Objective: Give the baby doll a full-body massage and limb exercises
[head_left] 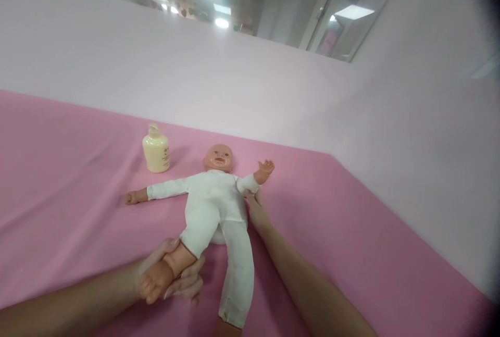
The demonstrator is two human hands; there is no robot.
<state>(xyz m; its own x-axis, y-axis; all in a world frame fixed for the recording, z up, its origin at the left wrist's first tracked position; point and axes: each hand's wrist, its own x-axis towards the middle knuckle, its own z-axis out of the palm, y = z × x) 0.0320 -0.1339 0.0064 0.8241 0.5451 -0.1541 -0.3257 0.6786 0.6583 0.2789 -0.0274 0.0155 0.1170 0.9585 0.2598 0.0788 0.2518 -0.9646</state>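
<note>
The left hand (156, 253) is wrapped around the lower leg of a doll (216, 196), thumb on top and fingers curled beneath, with the bare foot (156, 281) resting over the palm side. The right hand (258, 212) touches the doll's bent arm at the sleeve (247, 184), some of its fingers hidden there, so I cannot tell whether it grips the arm or only supports it. Between the hands the doll lies on its back, face up, in a white suit. Its other leg (238, 269) stretches back between the person's forearms, the foot running out of view. Beyond the left hand, the doll's other arm (167, 188) reaches out sideways. Past both hands, between them, is the doll's head (219, 158); farther out from the left hand, near the head, a cream pump bottle (156, 152) stands upright. Under everything is a counter (312, 212) with a pink cover, creased beyond the left forearm. Farthest from the hands, a white wall (234, 87) rises to a glass pane (269, 3) with bright lights showing in it.
</note>
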